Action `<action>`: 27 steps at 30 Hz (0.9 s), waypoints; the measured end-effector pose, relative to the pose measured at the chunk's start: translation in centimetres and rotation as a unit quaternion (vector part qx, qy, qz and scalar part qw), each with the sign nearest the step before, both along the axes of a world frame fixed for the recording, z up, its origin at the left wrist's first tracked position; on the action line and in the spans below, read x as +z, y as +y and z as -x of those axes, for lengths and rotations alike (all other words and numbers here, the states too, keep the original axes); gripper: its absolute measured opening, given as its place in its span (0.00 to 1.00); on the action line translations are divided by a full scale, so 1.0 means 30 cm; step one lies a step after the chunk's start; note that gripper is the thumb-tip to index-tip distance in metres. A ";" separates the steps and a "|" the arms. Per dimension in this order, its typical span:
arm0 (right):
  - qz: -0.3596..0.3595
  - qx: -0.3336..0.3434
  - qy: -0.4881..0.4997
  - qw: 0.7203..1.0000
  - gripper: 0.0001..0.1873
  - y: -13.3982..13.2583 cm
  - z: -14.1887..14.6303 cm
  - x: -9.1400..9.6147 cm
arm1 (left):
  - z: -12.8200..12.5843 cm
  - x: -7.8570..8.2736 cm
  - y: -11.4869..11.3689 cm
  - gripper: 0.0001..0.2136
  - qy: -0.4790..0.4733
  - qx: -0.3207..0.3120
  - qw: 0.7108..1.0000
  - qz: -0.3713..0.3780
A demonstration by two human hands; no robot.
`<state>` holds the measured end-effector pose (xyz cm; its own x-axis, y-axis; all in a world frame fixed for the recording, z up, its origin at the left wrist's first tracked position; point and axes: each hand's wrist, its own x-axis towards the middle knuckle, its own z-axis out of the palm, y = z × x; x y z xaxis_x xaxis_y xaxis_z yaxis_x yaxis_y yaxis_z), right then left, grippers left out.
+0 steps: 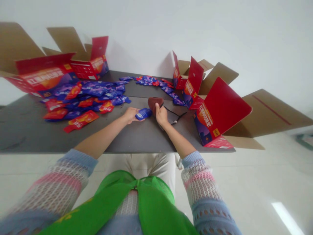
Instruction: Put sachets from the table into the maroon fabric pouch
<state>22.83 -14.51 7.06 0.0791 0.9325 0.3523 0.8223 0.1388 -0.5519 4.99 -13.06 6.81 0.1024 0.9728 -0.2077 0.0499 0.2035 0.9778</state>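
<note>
My left hand is closed on a blue sachet with pale print, held just above the front middle of the table. My right hand grips a reddish-brown rounded object with a dark edge; its kind I cannot make out. A thin black cord lies on the tabletop beside it, perhaps joined to it. The blue sachet's right end is close to the brown object; whether they touch I cannot tell. Left of my left hand spreads a large heap of blue and red sachets.
Open red cartons stand on the grey table: a large one and another at left, and several at right, the nearest by the front edge. More sachets lie in a strip along the back. A white wall rises behind.
</note>
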 end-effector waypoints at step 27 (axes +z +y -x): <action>0.012 0.175 -0.243 0.954 0.31 0.162 0.012 -0.020 | 0.052 0.026 0.151 0.21 -0.359 -0.089 0.900 0.230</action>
<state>22.48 -9.66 6.45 -0.4067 0.8798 0.2459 0.8873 0.4445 -0.1230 3.42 -8.54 7.59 0.5158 0.7563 -0.4024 -0.4901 0.6458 0.5855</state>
